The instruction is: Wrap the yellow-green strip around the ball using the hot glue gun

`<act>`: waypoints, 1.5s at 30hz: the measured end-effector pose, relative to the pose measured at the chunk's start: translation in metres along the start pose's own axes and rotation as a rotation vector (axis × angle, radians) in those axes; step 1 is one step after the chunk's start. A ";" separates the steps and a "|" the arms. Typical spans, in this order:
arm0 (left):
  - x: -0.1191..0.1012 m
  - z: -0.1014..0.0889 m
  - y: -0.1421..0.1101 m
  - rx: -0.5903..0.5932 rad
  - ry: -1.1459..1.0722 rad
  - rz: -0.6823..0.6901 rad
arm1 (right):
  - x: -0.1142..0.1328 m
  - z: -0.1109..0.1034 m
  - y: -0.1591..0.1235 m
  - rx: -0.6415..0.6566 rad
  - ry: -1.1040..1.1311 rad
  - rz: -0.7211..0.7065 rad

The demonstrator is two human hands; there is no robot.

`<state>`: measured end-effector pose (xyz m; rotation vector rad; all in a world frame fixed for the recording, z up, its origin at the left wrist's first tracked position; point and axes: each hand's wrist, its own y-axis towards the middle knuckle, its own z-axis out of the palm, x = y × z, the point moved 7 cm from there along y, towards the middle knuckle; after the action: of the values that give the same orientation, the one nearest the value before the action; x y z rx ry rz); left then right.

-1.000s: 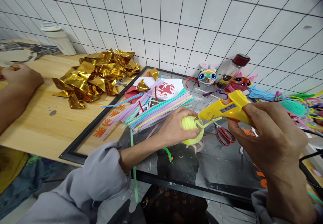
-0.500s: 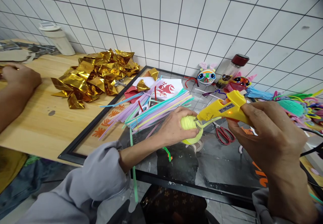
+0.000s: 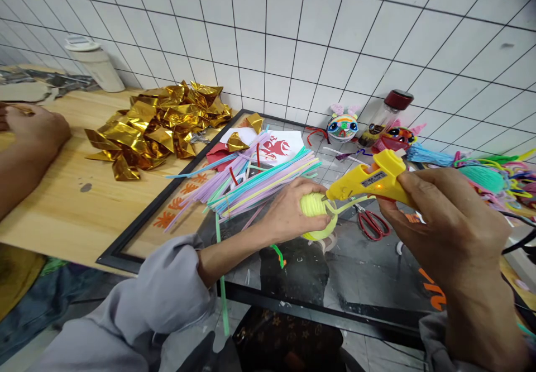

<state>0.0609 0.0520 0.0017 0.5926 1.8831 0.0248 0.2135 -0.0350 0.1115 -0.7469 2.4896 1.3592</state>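
My left hand (image 3: 291,211) is closed around a yellow ball wound with pipe cleaner (image 3: 313,204), held above the dark glass-topped board. From the ball a loose yellow strand (image 3: 352,203) runs off to the right. In my right hand (image 3: 456,221) is a yellow hot glue gun (image 3: 371,181), its small light glowing orange. The nozzle points left and meets the ball's right side, or very nearly so. Red-handled scissors (image 3: 372,224) lie beneath the glue gun. The ball's left side is hidden by my left fingers.
Bundled pastel pipe cleaners (image 3: 259,187) lie behind my left hand. Gold foil pieces (image 3: 163,126) are heaped on the wooden table (image 3: 54,193). Decorated balls (image 3: 342,127) and a lidded bottle (image 3: 385,118) stand by the wall. Another person's hand (image 3: 36,129) is at far left.
Both my hands stay almost in place, with the glue gun shifting very slightly. The loose yellow strand's end reaches a little farther right. The other person's hand at far left has moved slightly.
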 end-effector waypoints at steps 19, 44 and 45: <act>-0.001 0.000 0.000 0.002 0.000 0.009 | -0.002 -0.003 -0.001 -0.015 0.012 0.038; 0.008 -0.006 -0.004 0.078 -0.092 0.071 | -0.099 0.124 -0.128 0.668 0.011 0.786; 0.007 -0.006 -0.004 0.077 -0.095 0.075 | -0.095 0.109 -0.116 0.578 -0.017 0.779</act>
<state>0.0522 0.0525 -0.0037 0.7053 1.7759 -0.0268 0.3491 0.0356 0.0056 0.3928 3.0502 0.6747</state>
